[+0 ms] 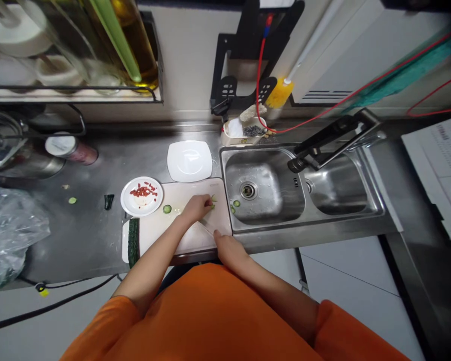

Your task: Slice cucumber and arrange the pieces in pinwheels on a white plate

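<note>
A white cutting board (180, 190) lies on the steel surface (75, 230), and both hands work over its right half. The left hand (198, 206) has its fingers pinched together on small green cucumber pieces (212, 205) near the board's right end; exactly how many is hidden. The right hand (229, 246), at the board's near right corner, has its fingers closed around the handle end of a knife (206, 229), whose blade slants leftward over the board.

A long dark-green cucumber piece (134, 240) lies across the left end of the board. A round cucumber slice (167, 209) sits on the board, left of the left hand. At the board's far left corner is a round white plate (125, 198) bearing red goji berries (145, 189). A square white plate (190, 160) stands just beyond the board's far edge. Right of the board, a steel sink (266, 200) holds more cucumber slices (236, 203) along its left side. Well left of the board rests a clear plastic bag (15, 230).
</note>
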Demonstrator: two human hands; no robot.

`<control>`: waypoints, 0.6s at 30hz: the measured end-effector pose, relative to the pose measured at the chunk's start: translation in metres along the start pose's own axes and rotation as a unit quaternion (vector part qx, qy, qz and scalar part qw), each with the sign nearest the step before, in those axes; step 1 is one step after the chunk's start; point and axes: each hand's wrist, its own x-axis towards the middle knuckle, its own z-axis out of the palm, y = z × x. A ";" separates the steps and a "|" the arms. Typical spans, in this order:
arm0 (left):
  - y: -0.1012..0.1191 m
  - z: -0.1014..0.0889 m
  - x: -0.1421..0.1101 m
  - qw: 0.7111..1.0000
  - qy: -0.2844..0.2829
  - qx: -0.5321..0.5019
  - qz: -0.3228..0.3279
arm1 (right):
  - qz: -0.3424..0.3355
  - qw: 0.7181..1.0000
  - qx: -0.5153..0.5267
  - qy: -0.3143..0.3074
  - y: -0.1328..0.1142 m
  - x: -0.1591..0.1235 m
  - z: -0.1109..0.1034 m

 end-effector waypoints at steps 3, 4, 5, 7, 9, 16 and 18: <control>-0.013 -0.013 -0.018 0.996 0.059 -0.049 -0.045 | -0.003 1.000 -0.004 0.002 0.001 0.001 -0.001; -0.019 -0.017 -0.025 0.993 0.079 -0.056 -0.064 | -0.004 1.000 -0.004 0.001 0.001 0.001 -0.002; -0.025 -0.021 -0.032 0.989 0.105 -0.056 -0.087 | -0.006 1.000 -0.003 -0.002 0.002 0.001 -0.002; -0.037 -0.024 -0.045 0.982 0.131 -0.069 -0.117 | -0.005 1.000 -0.001 -0.006 0.001 0.001 -0.004; -0.046 -0.024 -0.055 0.976 0.146 -0.081 -0.141 | -0.001 1.000 -0.001 -0.007 0.000 0.001 -0.006; -0.056 -0.004 -0.068 0.970 0.223 0.019 -0.089 | 0.011 1.000 0.001 0.000 -0.004 0.002 -0.010; -0.058 0.003 -0.072 0.966 0.244 0.033 -0.078 | 0.011 1.000 0.004 -0.004 -0.004 0.003 -0.010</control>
